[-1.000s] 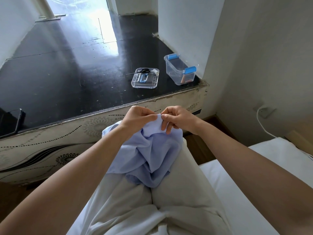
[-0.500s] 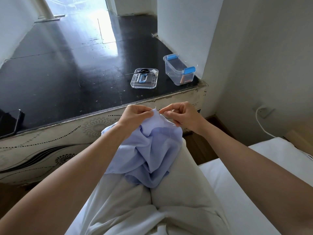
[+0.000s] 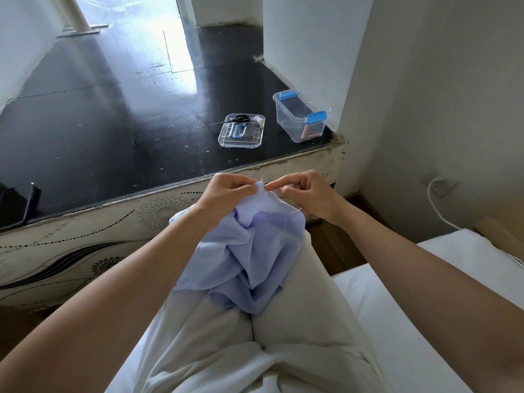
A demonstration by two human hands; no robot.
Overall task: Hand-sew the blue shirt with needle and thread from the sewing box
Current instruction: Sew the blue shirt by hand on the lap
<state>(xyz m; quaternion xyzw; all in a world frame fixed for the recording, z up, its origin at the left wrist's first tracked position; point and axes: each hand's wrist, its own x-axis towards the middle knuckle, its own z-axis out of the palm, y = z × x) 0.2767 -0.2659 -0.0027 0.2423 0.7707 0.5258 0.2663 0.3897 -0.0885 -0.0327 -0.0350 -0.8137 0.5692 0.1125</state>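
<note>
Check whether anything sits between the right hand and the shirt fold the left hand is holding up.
Nothing visible. The left hand pinches a raised fold of the blue shirt, and the right hand, pinching what looks like the needle, is at that fold. The sewing box sits far off.

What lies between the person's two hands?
Head view: a raised fold of the light blue fabric shirt, gripped by the left hand; the right hand pinches a thin needle.

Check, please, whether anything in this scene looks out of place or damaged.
Nothing serious. The scissors lie on the detached lid beside the sewing box, their blades poking past its rim onto the black ledge, whose front edge looks chipped and worn.
</note>
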